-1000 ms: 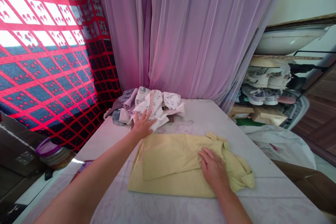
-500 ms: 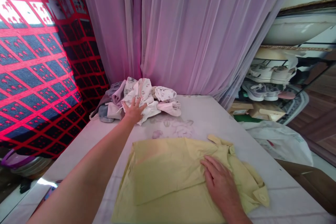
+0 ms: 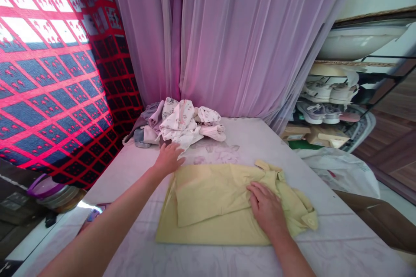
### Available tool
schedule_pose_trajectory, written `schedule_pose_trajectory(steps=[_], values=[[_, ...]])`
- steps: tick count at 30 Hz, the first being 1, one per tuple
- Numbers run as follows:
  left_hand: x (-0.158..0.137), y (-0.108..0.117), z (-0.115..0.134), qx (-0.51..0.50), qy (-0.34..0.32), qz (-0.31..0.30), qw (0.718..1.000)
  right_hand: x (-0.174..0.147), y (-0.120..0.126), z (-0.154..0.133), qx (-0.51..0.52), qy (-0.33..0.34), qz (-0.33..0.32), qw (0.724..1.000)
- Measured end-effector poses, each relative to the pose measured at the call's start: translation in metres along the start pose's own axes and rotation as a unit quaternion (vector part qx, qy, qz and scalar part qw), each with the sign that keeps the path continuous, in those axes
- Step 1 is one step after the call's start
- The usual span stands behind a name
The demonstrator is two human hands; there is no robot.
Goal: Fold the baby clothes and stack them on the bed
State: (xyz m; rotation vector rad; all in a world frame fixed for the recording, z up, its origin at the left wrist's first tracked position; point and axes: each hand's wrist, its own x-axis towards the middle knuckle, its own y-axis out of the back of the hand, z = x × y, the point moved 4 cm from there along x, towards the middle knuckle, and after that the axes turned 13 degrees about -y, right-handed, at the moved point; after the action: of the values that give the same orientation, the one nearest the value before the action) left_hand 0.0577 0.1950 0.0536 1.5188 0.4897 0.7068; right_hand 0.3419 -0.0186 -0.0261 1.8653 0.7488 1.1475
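Observation:
A yellow garment (image 3: pixel 214 207), partly folded with a buttoned tab at its right end, lies flat on the table (image 3: pixel 325 242). My right hand (image 3: pixel 264 205) rests flat on its right part, fingers stretched out. My left hand (image 3: pixel 169 160) is open, palm down, between the garment's far left corner and the front of a heap of clothes (image 3: pixel 182 121). White printed, pink and blue-grey pieces make up that heap. Nothing shows in the left hand; whether its fingertips touch the white cloth, I cannot tell.
A purple curtain (image 3: pixel 234 43) hangs behind the table and a red-and-dark checked cloth (image 3: pixel 55 78) at the left. At the right stands a rack with shoes (image 3: pixel 321 112), cardboard boxes (image 3: pixel 325 135) and a white basin (image 3: pixel 364 41). A purple-rimmed tub (image 3: pixel 45 186) sits lower left.
My left hand has drawn back from the top of the clothes heap toward the yellow garment. The right hand stays on the garment. The view has shifted slightly.

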Motion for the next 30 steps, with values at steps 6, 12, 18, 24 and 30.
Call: schedule_pose_trajectory(steps=[6, 12, 18, 24, 30], values=[[-0.070, 0.004, 0.015, -0.112, 0.034, 0.020, 0.993, 0.001, 0.003, -0.002, -0.003, -0.009, 0.007, 1.000], [-0.101, 0.001, 0.047, -0.128, -0.015, -0.028, 0.991, 0.003, 0.002, -0.001, 0.028, -0.028, -0.010, 0.999], [-0.100, -0.002, 0.059, -0.080, 0.070, -0.031, 0.994, 0.007, 0.001, 0.001, 0.071, -0.049, -0.036, 0.996], [-0.080, -0.006, 0.046, -0.372, 0.193, 0.100, 0.903, 0.016, 0.016, -0.005, 0.074, -0.019, -0.053, 0.996], [-0.078, -0.006, 0.038, -0.588, 0.231, 0.136, 0.763, 0.032, 0.036, 0.011, 0.069, -0.124, -0.069, 0.987]])
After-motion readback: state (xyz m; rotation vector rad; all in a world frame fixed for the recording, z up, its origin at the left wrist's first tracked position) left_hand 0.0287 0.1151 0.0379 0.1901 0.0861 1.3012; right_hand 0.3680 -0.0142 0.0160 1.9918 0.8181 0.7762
